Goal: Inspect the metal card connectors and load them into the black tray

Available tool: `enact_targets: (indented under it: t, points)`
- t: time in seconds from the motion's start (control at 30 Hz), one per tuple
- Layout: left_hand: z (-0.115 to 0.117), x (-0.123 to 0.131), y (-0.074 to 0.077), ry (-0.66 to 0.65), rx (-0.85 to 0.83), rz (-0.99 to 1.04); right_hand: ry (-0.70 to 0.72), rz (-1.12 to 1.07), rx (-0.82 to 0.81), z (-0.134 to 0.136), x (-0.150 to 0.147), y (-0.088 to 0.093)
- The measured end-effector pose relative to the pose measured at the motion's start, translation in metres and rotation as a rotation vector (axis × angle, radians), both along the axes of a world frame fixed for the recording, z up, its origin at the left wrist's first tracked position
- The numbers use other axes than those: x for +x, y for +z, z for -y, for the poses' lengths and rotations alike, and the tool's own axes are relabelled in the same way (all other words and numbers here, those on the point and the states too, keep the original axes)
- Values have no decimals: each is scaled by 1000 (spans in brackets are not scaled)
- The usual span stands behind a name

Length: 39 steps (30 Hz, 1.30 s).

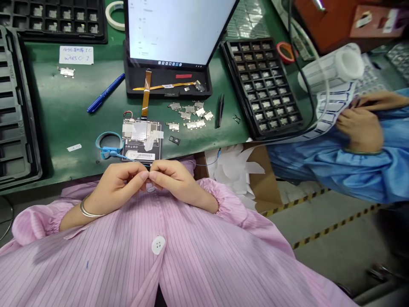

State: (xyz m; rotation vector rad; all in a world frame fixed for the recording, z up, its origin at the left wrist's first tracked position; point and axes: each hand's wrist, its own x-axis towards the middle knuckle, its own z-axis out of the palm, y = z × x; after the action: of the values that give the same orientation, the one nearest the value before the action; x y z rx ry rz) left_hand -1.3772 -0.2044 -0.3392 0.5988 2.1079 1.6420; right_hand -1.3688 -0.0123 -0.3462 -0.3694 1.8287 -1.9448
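Observation:
My left hand (119, 181) and my right hand (174, 179) meet fingertip to fingertip over my lap, just below the bench edge. Both are curled in a pinch around a small pale part (150, 186) that is mostly hidden by the fingers. A silver bangle (87, 212) sits on my left wrist. Just beyond the hands lies a circuit board (142, 138) with white tape on it, joined by an orange flex cable (146, 96) to the stand under a lit screen (174, 32). Several small metal parts (191, 115) lie scattered to the board's right.
A black tray of small parts (263, 87) stands to the right, more black trays (19, 106) to the left and far left. Black tweezers (220, 111), a blue pen (105, 94), a blue wrist strap (108, 145). A co-worker in blue sleeves (361, 128) handles a label roll (332, 68).

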Motion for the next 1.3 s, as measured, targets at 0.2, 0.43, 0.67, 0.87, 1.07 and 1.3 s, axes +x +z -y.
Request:
enact_targets:
  t: [0.2, 0.43, 0.67, 0.87, 1.07, 1.3]
  points:
    - [-16, -8, 0, 24, -121, -148, -100, 83, -26, -18, 1, -10]
    - [-28, -14, 0, -26, -260, -275, -278, 71, 9, -27, 3, -11]
    - [-26, -18, 2, 105, -406, -416, -700, -200, 567, -74, -25, -31]
    - [-9, -19, -2, 332, -548, -676, -726, -343, 982, -78, -37, -33]
    - [21, -11, -22, 464, -656, -863, -382, -433, 998, -55, -44, -15]
    - [48, -9, -44, 426, -684, -996, -245, -320, 1003, -51, -56, -6]
